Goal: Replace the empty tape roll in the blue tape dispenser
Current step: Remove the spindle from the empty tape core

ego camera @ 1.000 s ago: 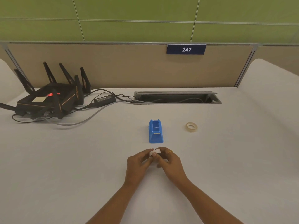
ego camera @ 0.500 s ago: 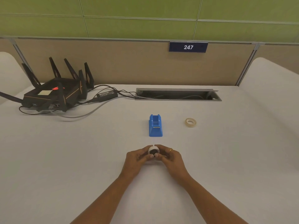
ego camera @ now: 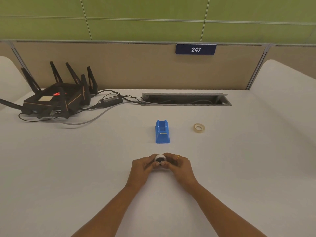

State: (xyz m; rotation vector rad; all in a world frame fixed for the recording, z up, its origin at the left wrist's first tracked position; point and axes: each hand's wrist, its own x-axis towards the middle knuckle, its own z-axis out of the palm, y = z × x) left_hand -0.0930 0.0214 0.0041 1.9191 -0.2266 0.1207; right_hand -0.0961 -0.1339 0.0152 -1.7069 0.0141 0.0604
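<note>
Left grip (ego camera: pixel 142 166) and right grip (ego camera: pixel 179 165) are pinching a white, dark-centred core (ego camera: pixel 160 158). Blue dispenser (ego camera: pixel 162 134) and beige tape (ego camera: pixel 199 128) are sitting farther off.

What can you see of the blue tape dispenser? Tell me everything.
The blue tape dispenser looks like glossy moulded plastic: a wedge with a sloped front facing the person, a small dark bar atop the slope, and two raised side walls behind forming a slot with no roll in it. It stands upright on the white desk, left of the loose tape roll. Only the desk touches it; the left hand and right hand are nearer, off it.
</note>
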